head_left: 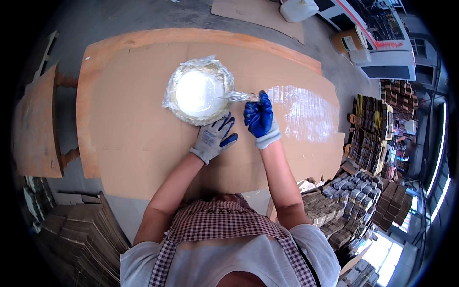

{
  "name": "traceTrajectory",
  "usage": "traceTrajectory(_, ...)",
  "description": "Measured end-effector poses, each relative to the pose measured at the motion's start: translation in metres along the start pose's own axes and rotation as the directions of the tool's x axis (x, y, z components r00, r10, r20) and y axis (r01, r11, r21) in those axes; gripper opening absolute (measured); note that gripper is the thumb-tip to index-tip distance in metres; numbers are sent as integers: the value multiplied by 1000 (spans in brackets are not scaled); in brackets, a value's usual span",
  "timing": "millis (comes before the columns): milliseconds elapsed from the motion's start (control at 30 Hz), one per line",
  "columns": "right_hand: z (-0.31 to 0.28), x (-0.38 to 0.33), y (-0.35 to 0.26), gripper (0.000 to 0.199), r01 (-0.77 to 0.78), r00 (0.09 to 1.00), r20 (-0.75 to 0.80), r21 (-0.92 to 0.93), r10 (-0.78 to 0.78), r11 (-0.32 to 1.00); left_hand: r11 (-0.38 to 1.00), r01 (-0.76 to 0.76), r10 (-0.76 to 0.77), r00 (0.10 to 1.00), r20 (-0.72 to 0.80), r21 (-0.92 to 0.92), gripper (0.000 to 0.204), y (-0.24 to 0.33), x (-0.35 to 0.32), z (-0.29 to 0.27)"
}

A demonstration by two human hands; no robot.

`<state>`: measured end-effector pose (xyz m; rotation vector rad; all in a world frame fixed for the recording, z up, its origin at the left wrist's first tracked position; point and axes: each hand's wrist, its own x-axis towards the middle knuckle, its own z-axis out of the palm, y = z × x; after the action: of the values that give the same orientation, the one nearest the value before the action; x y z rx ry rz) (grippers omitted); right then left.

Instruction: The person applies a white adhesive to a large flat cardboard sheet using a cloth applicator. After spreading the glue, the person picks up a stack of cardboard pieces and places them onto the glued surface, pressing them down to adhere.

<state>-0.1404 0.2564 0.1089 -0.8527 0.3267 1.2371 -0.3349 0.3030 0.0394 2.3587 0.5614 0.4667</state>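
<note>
A round basin [171, 103] with a crinkled, plastic-covered rim holds a bright white liquid. My left hand [212, 138], in a grey glove with blue fingertips, rests at the basin's near side. Its fingers are spread and appear to touch the rim. Just to the right, my right hand [258, 118], in a blue-coated glove, is closed round a brush [237, 97]. The brush's whitish, wet-looking end points left and reaches over the basin's right rim. A shiny white wet patch [301, 112] covers part of the cardboard sheet [143, 148] to the right.
The cardboard lies on a wooden board [88, 124]. Another wooden table [40, 122] stands at the left. Stacked cardboard [81, 234] fills the lower left, with more stacks [354, 191] at the right. A white jug [299, 9] and a brown drum [349, 40] stand beyond the far edge.
</note>
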Motion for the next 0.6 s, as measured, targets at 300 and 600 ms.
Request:
traceTrajectory(300, -23, -8, -24, 27, 616, 693, -65, -464, -718, 637, 999, 37, -37, 998, -42, -4, 56, 3, 0, -5)
traceTrajectory(600, 11, -1, -32, 42, 325, 646, 346, -931, -681, -166, 992, -14, 19, 999, -40, 129, 58, 2, 3, -3)
